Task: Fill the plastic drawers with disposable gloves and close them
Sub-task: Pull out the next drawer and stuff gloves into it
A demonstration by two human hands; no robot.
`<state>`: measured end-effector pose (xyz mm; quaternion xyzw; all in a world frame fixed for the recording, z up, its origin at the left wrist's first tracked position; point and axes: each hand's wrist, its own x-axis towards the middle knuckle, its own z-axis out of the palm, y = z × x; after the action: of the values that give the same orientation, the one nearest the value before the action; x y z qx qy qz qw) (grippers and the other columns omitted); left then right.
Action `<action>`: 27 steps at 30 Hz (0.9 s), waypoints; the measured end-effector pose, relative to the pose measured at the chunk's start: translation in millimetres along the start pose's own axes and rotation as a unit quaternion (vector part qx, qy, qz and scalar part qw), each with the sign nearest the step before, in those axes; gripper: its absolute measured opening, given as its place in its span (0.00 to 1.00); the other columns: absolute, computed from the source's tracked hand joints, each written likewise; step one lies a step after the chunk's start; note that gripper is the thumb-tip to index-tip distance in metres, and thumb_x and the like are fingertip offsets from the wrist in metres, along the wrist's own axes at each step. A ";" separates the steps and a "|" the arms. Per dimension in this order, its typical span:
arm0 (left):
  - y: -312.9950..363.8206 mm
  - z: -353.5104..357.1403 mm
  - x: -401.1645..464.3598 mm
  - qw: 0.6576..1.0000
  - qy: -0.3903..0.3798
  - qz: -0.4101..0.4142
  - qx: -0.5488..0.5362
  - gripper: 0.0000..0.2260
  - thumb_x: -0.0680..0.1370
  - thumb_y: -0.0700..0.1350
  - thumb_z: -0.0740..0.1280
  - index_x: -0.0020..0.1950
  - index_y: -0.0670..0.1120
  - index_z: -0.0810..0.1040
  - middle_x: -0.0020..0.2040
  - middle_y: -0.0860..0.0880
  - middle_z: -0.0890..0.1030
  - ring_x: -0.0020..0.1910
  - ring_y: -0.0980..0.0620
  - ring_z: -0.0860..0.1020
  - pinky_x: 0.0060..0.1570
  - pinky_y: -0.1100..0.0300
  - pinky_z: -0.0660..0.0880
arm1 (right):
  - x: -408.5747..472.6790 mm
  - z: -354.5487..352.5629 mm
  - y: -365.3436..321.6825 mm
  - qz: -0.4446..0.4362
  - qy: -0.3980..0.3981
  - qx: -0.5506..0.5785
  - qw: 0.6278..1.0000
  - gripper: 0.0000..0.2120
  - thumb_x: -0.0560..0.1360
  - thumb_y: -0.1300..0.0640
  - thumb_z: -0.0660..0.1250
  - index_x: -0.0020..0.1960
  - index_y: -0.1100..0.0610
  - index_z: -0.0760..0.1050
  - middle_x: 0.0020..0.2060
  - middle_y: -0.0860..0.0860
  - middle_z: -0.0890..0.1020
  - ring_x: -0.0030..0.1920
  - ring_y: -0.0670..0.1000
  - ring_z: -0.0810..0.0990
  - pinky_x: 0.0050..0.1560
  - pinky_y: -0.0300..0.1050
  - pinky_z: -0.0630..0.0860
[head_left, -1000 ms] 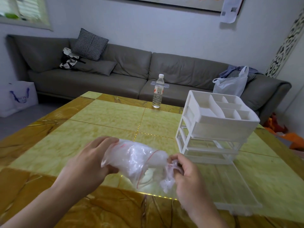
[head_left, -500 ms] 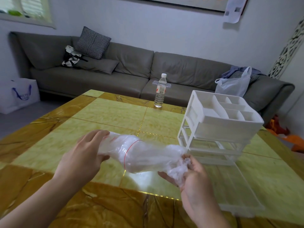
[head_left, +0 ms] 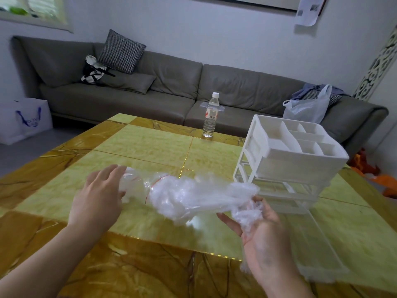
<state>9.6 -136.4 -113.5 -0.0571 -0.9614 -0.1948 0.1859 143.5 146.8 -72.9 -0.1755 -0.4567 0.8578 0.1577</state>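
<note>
A clear zip bag with a red seal line (head_left: pixel 137 186) hangs above the table, and a bunch of thin clear disposable gloves (head_left: pixel 193 196) trails out of its mouth to the right. My left hand (head_left: pixel 98 196) grips the bag's closed end. My right hand (head_left: pixel 260 229) lies palm up and holds the crumpled end of the gloves. The white plastic drawer unit (head_left: pixel 287 155) stands at the right of the table, its top tray divided into compartments. A clear drawer (head_left: pixel 318 250) is pulled far out at the bottom, right of my right hand.
A water bottle (head_left: pixel 211 116) stands at the far edge of the yellow marble table (head_left: pixel 150 145). Behind it runs a grey sofa (head_left: pixel 167 87) with cushions and a plastic bag (head_left: pixel 307 108). A white shopping bag (head_left: pixel 23 119) sits on the floor at left.
The gloves have been drawn further out of the bag to the right. My hands have moved apart, and my right hand has turned palm up.
</note>
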 end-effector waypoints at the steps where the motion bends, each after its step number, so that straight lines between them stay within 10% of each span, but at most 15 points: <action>1: -4.0 -0.1 0.6 1.000 -0.006 -0.003 0.002 0.29 0.78 0.44 0.73 0.78 0.52 0.67 0.77 0.51 0.71 0.75 0.44 0.67 0.60 0.41 0.78 | 0.6 -2.3 -1.3 0.001 -0.001 -0.027 1.000 0.28 0.73 0.84 0.45 0.56 0.66 0.77 0.63 0.63 0.78 0.51 0.62 0.87 0.53 0.67 0.84; 11: 4.8 -5.3 -5.1 0.991 -0.113 0.064 0.027 0.54 0.70 0.53 0.77 0.84 0.55 0.42 0.83 0.50 0.41 0.82 0.44 0.39 0.80 0.42 0.41 | 7.4 -15.8 -10.1 -0.061 0.022 -0.034 0.997 0.18 0.81 0.74 0.54 0.54 0.65 0.82 0.53 0.61 0.88 0.54 0.65 0.86 0.44 0.58 0.86; 19: 81.2 -10.5 -59.3 0.942 -0.151 0.292 -0.064 0.38 0.77 0.71 0.61 0.82 0.65 0.46 0.81 0.65 0.43 0.79 0.61 0.50 0.77 0.58 0.54 | 5.9 -12.5 -16.8 -0.065 -0.023 0.018 0.997 0.20 0.69 0.57 0.65 0.59 0.60 0.83 0.50 0.62 0.84 0.48 0.60 0.83 0.47 0.54 0.83; 27: 96.0 37.3 -69.3 0.951 -0.182 0.150 -0.200 0.35 0.74 0.64 0.70 0.77 0.61 0.59 0.66 0.61 0.72 0.61 0.58 0.75 0.57 0.61 0.74 | -0.5 -4.8 -5.5 -0.014 -0.088 0.079 0.993 0.16 0.75 0.59 0.63 0.56 0.63 0.85 0.54 0.67 0.84 0.53 0.64 0.82 0.57 0.62 0.76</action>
<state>78.6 -36.1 -137.8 -0.2706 -0.9006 -0.3395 0.0199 146.7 153.1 -70.8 -0.0801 -0.4016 0.9012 0.1419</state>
